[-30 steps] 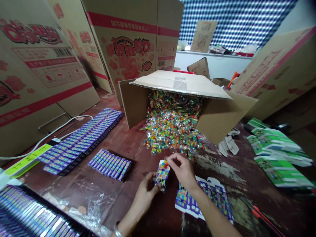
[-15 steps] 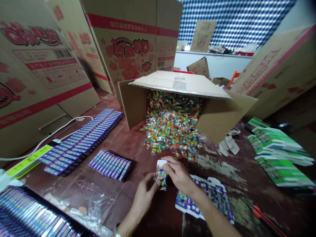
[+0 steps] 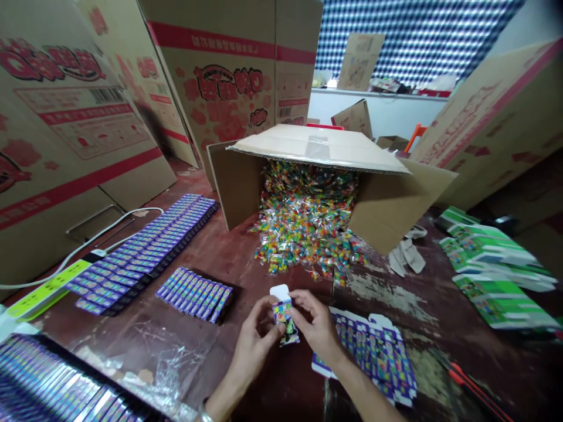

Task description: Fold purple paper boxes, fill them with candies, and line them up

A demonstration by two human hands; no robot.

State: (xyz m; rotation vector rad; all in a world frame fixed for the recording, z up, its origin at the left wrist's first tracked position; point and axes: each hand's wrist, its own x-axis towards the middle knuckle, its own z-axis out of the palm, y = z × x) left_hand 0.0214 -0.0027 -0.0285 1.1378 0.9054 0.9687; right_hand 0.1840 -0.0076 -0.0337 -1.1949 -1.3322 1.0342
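Note:
Between my two hands is a small purple candy box (image 3: 285,322) with a white top flap standing up. My left hand (image 3: 257,334) grips its left side, thumb across the front. On the right edge, near the top, the fingers of my right hand (image 3: 314,322) pinch the same box. Just beyond, clear bags of colourful candies (image 3: 303,228) spill from a big cardboard carton (image 3: 378,199) lying on its side. Flat purple box blanks (image 3: 373,351) lie beside my right forearm. To the left sits a short row of purple boxes (image 3: 196,294).
A long block of purple boxes (image 3: 145,252) runs beside a yellow-green power strip (image 3: 53,287). More boxes fill a tray (image 3: 65,381) at lower left. At right are green cartons (image 3: 497,264), a pale glove (image 3: 407,255) and a red-handled tool (image 3: 466,378). Tall cartons (image 3: 233,70) stand behind.
The candy box has tilted, its top leaning left, and its white flap shows more fully. My right hand has slid down from the flap to the box's right edge.

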